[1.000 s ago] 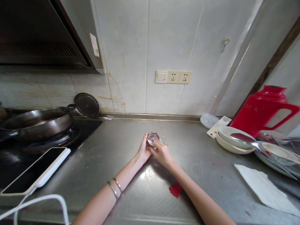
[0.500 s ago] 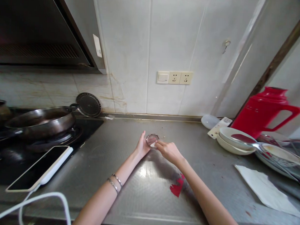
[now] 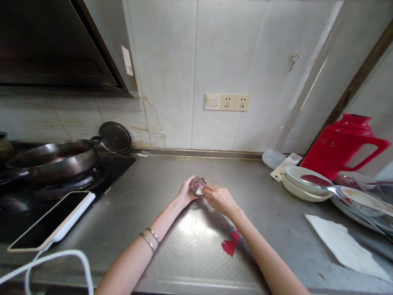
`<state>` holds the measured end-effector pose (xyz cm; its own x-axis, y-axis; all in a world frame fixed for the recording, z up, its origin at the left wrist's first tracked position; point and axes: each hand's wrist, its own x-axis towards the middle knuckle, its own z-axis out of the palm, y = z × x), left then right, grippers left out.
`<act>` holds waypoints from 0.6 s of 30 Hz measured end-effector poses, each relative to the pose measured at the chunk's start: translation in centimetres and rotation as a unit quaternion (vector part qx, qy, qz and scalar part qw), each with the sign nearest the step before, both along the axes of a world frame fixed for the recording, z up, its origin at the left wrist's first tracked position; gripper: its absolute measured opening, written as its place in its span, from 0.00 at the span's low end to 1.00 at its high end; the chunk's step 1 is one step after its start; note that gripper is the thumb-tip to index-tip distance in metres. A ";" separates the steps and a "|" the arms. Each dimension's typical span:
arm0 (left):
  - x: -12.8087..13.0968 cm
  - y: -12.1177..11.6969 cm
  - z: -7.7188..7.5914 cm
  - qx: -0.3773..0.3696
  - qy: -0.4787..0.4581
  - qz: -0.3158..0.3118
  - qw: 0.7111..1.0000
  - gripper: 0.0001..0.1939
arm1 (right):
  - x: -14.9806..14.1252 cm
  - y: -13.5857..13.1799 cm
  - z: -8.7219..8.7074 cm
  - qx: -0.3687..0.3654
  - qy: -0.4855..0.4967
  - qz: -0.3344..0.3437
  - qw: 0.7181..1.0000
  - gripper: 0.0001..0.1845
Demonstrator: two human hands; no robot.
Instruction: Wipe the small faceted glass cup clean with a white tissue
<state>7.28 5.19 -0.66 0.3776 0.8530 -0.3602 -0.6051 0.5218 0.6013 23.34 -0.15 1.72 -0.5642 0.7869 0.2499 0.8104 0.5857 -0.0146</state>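
Metal counter below a tiled wall: a small glass in hand, work under way

A metal counter (image 3: pixel 169 271) is backed by a pale tiled wall (image 3: pixel 225 49), and near the counter's middle a small glass (image 3: pixel 196 182) is held with its mouth turned toward the camera. It is cupped by the left hand (image 3: pixel 186 192), with the fingers wrapped on its far side. The right hand (image 3: pixel 221 201) is brought up close against it, its fingertips gathered at the near rim, where a white scrap (image 3: pixel 199 191) is seen inside the mouth.

By this view, the work is judged to be partway through: the glass has been taken up and the fingers have been brought to it, but it has not yet been set down, nor has the white scrap been cleared from it. A torn red scrap (image 3: pixel 231 244) is left on the counter beside the right forearm, and a white paper sheet (image 3: pixel 344 244) lies well apart, untouched.

Much is concealed. The base of the glass is covered by the hands (whether it is rested on the counter cannot be told). Whether the white scrap is pinched or only touched cannot be made out, nor what it is. The red scrap is partly covered by the forearm, and the stacked dishes (image 3: pixel 306 192) are crowded by utensils toward the edge.
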 end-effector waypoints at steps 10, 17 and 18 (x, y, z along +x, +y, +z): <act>0.7 -0.5 -0.6 0.053 -0.015 0.096 0.994 0.19 | -3.6 0.1 -3.4 -0.038 0.286 0.012 0.957 0.12; 1.3 -1.2 0.1 0.092 -0.047 0.103 0.989 0.16 | -4.0 0.3 -3.7 0.010 0.244 -0.083 0.966 0.14; 1.3 -1.3 0.2 0.093 -0.049 0.097 0.990 0.16 | -3.8 0.2 -3.3 0.011 0.213 -0.089 0.973 0.15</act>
